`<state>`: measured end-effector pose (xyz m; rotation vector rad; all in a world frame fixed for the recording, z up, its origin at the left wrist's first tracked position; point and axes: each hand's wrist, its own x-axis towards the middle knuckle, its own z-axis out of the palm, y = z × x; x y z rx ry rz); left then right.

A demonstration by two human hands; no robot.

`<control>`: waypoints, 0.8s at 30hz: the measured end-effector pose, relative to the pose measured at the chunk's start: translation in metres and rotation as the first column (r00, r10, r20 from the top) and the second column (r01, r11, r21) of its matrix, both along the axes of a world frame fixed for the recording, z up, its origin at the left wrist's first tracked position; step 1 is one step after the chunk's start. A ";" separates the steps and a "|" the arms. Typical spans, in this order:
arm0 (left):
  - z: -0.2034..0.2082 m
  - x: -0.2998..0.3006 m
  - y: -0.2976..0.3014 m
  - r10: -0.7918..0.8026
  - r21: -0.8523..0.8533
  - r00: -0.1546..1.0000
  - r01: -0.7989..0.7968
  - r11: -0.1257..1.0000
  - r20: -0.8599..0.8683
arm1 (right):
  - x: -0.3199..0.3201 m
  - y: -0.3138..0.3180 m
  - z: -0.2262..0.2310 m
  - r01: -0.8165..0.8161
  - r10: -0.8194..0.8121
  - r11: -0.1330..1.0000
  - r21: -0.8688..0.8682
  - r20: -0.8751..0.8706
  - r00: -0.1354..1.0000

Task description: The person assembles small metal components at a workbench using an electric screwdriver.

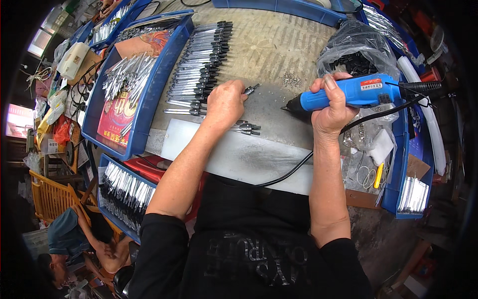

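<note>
My left hand (pixel 225 104) is closed on a slim metal piece with a black end (pixel 252 89), which sticks out past the fingers to the right. Wrapped round a blue electric screwdriver (pixel 359 93), my right hand (pixel 332 110) keeps the tool lying sideways, its dark tip pointing left just over the worktop. A gap separates that tip from the piece. Beyond my left hand runs a long row of similar silver and black pieces (pixel 200 65). A few more such pieces (pixel 247 128) lie beside my left wrist. Small loose screws (pixel 294 79) are scattered between the hands.
Blue trays flank the worktop: one (pixel 141 130) at left with silver strips, another (pixel 130 180) lower left with finished-looking pieces. A clear bag (pixel 356 42) of black parts stands at the far right. The screwdriver's black cable (pixel 286 175) loops past my right forearm. Another person (pixel 69 239) sits lower left.
</note>
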<state>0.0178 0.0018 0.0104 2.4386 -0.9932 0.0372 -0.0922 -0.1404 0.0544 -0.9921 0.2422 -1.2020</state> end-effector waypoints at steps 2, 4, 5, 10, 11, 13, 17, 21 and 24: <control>0.003 -0.001 -0.002 0.000 0.009 1.000 0.000 1.000 -0.005 | -0.001 -0.001 -0.001 0.001 -0.001 1.000 -0.004 -0.012 1.000; 0.001 -0.001 -0.002 -0.007 0.008 1.000 0.007 1.000 0.008 | -0.001 -0.001 -0.001 0.004 -0.004 1.000 -0.009 -0.024 1.000; 0.000 -0.001 -0.002 -0.014 0.007 1.000 0.014 1.000 0.020 | -0.001 -0.001 -0.001 0.005 -0.005 1.000 -0.011 -0.023 1.000; 0.001 -0.003 -0.001 0.006 -0.017 1.000 -0.006 1.000 0.009 | 0.001 0.001 0.000 -0.011 0.011 1.000 -0.015 -0.013 1.000; 0.000 -0.003 -0.001 0.013 -0.032 1.000 -0.013 0.999 0.005 | 0.003 0.002 0.001 -0.026 0.025 1.000 -0.014 -0.016 1.000; -0.001 -0.003 -0.002 0.015 -0.051 1.000 -0.015 0.999 0.002 | 0.008 0.004 0.005 -0.055 0.055 0.998 -0.014 -0.021 0.998; 0.000 -0.005 -0.002 0.019 -0.050 1.000 -0.019 0.999 -0.013 | 0.025 0.015 0.016 -0.092 0.092 0.995 -0.046 -0.003 0.996; -0.002 -0.004 -0.001 0.023 -0.028 0.999 -0.024 0.999 -0.033 | 0.049 0.025 0.020 -0.183 0.180 0.973 -0.142 -0.031 0.983; -0.011 -0.002 -0.001 0.016 -0.097 0.999 -0.013 0.995 0.036 | 0.062 0.029 0.016 -0.220 0.206 0.960 -0.173 -0.094 0.974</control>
